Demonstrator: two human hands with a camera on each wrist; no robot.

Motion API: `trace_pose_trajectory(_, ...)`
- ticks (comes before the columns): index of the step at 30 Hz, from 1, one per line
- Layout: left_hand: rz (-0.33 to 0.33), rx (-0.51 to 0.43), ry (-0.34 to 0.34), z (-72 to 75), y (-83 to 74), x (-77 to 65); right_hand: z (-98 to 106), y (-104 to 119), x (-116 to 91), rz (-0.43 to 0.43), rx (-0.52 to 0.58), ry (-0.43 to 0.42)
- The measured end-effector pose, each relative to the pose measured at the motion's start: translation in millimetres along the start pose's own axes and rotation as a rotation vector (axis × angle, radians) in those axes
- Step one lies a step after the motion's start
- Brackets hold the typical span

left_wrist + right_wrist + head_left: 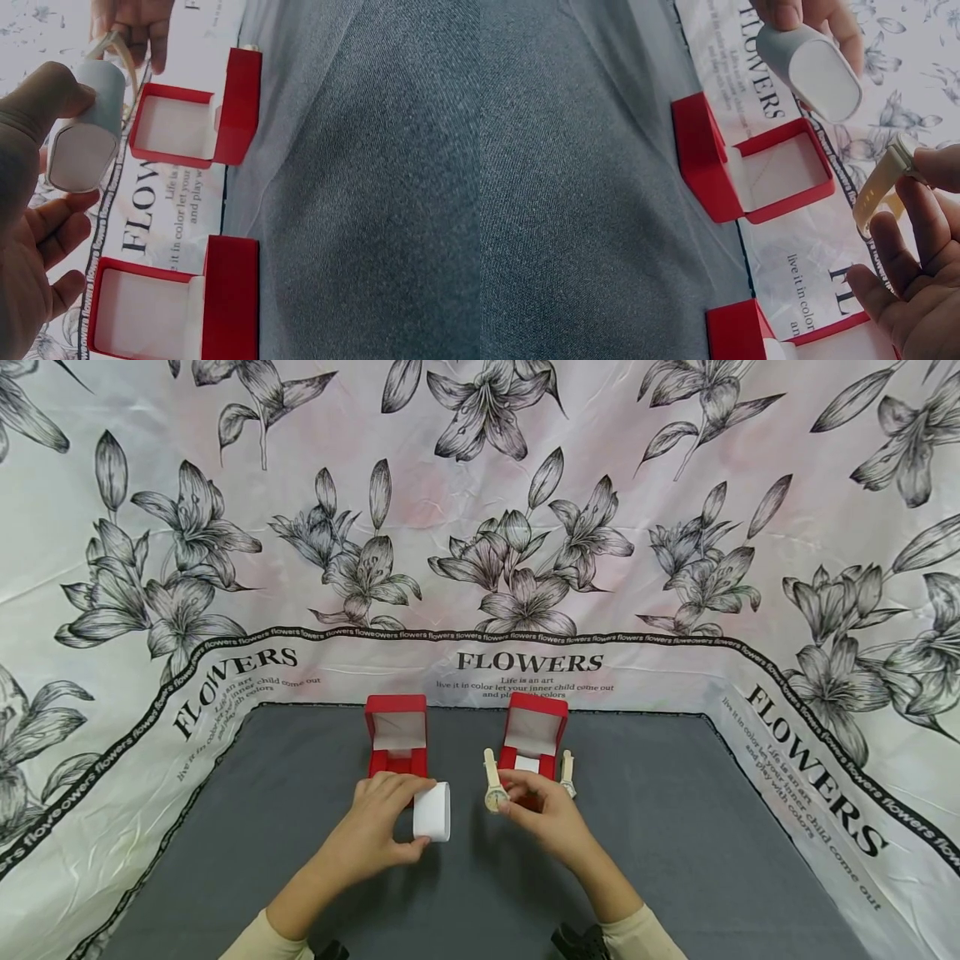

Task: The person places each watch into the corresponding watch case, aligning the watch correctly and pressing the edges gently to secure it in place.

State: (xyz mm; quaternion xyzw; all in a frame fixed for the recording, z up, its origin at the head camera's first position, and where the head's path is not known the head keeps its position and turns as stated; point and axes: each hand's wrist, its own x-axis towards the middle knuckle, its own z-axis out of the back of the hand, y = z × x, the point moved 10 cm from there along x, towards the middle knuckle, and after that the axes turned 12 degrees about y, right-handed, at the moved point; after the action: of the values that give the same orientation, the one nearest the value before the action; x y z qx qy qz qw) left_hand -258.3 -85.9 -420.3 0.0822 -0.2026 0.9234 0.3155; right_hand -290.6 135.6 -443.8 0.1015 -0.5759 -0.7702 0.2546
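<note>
The left hand holds a white cushion between thumb and fingers, a rounded flat end towards the camera. To its right, the right hand has a looped cream strap at its fingers, partly hidden by the cushion. A left red box and a right red box stand apart, lids open, pale inside, with grey cloth on the near side and a white lettered sheet on the far side

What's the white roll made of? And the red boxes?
The white roll looks smooth and satiny, maybe plastic or leatherette: no weave shows on it. The red boxes seem matte, probably paper-covered card, with crisp edges and thin lid walls.
</note>
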Motion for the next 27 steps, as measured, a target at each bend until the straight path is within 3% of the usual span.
trace_pose_trajectory(13, -0.056, 0.006, -0.043, 2.5, -9.5, 0.4, -4, 3, 0, -0.010, 0.000, 0.019)
trace_pose_trajectory(16, -0.041, -0.008, -0.033, 1.9, -8.5, 1.2, -5, 3, 0, -0.011, 0.013, 0.016)
trace_pose_trajectory(22, 0.057, -0.058, 0.005, -3.7, -0.3, 2.5, -12, 5, 2, 0.018, 0.041, 0.040)
trace_pose_trajectory(27, 0.029, -0.071, -0.010, -8.9, -1.9, 3.6, -21, 7, 4, 0.056, 0.063, 0.077)
